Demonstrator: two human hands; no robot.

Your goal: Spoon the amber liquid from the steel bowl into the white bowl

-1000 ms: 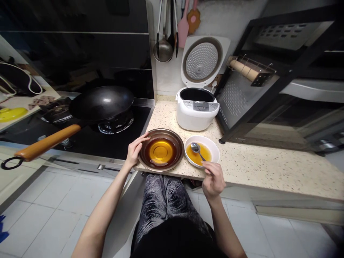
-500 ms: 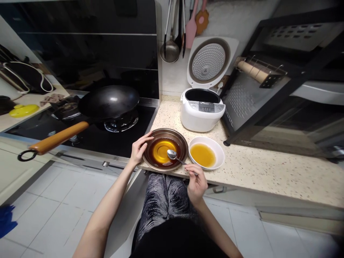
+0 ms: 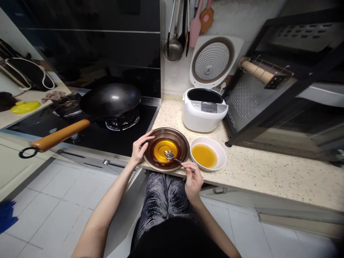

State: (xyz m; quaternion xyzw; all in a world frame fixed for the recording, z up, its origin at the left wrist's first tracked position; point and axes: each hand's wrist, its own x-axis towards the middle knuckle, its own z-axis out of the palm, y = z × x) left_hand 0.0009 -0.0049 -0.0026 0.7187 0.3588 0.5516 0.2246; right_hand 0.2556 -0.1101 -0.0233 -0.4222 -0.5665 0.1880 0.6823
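Observation:
A round metal bowl (image 3: 183, 138) with amber liquid in it stands at the counter's front edge. My left hand (image 3: 139, 147) grips its left rim, fingers reaching over the edge. Between the thumb and fingers of my right hand (image 3: 194, 180) is the handle of a metal spoon (image 3: 169, 155). The spoon's head lies low in the bowl, at the liquid. Just right of the metal bowl is a white bowl (image 3: 221, 154) holding yellow-orange liquid.
Behind the bowls stands a white rice cooker (image 3: 204, 120), its lid raised. A black wok (image 3: 111, 100) sits on the stove (image 3: 88, 139), wooden handle jutting left. A dark metal rack (image 3: 258, 118) rises at the right. Utensils hang from the wall, among them a strainer (image 3: 173, 49).
My right hand has moved slightly left and up, and the spoon's head has shifted left and dipped lower at the liquid. My left hand keeps its hold on the rim.

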